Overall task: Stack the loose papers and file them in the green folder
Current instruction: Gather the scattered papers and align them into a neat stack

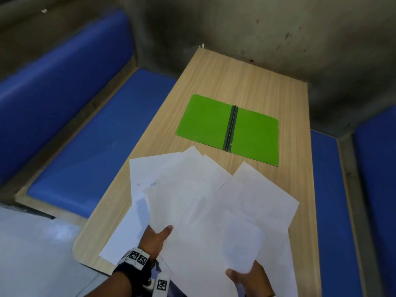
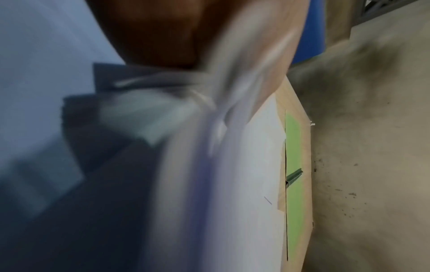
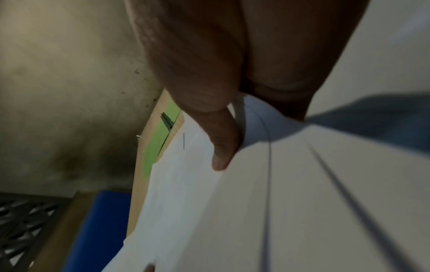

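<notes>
Your left hand [image 1: 154, 236] and right hand [image 1: 249, 277] each pinch the near edge of a fanned, uneven bunch of white papers [image 1: 203, 200], thumbs on top, above the near end of the wooden bench [image 1: 235, 78]. The green folder [image 1: 230, 128] lies open flat beyond the papers, mid-bench, spine clip up.

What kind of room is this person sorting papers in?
Probably a booth-style seating nook, perhaps a canteen or waiting room: a narrow wooden table stands between blue padded benches and ends at a stained concrete wall.
</notes>
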